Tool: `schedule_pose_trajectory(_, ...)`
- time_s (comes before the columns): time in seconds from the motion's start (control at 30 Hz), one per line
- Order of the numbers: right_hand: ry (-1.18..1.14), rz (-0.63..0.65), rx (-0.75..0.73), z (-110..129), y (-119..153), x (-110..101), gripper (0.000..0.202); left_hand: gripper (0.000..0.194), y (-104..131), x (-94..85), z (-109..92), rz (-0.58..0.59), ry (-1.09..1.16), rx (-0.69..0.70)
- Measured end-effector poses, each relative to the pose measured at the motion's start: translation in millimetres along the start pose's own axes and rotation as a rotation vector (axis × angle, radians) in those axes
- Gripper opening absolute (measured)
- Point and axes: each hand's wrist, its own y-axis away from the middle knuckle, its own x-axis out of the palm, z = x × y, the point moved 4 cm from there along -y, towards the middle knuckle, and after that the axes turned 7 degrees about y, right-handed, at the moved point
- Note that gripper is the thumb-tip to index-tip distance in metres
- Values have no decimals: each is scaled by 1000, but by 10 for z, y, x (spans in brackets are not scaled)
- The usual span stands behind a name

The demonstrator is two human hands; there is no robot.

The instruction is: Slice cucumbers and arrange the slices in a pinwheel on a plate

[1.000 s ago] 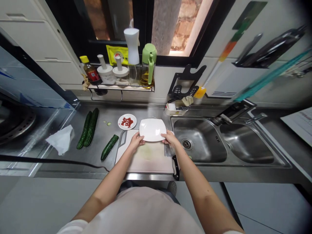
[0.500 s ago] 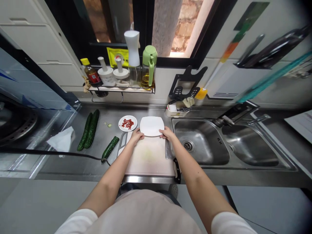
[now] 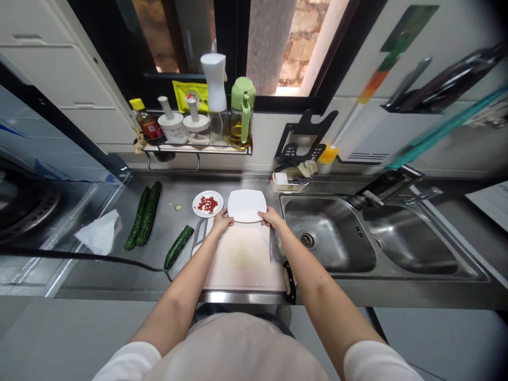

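A white squarish plate (image 3: 246, 205) is at the far end of the pale cutting board (image 3: 242, 264), with nothing on it. My left hand (image 3: 222, 221) grips its near left corner, and my right hand (image 3: 272, 217) grips its near right corner. Just left of the plate sits a small round dish with chopped red pieces (image 3: 208, 203). A cut piece of cucumber (image 3: 178, 247) lies left of the board. Along the board's right edge rests a knife with a black handle (image 3: 290, 282), its blade partly hidden by my right forearm.
Two whole cucumbers (image 3: 144, 215) and a crumpled white tissue (image 3: 99, 232) lie on the left of the steel counter. A black cable (image 3: 119, 256) crosses there. To the right is a double sink (image 3: 333, 233). A rack (image 3: 198, 149) with bottles and jars hangs above the counter.
The view has shifted very slightly. Both hands keep their hold on the white plate, which stays at the far end of the board.
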Motion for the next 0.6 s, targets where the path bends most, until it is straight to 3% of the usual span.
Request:
schedule_pose_trajectory(0.33, 396, -109, -43, 69, -65, -67, 22, 64, -36, 5, 3, -53, -81, 42)
schedule_pose_trajectory(0.6, 624, -172, -64, 96, -71, -64, 39, 62, -24, 23, -6, -149, -121, 89)
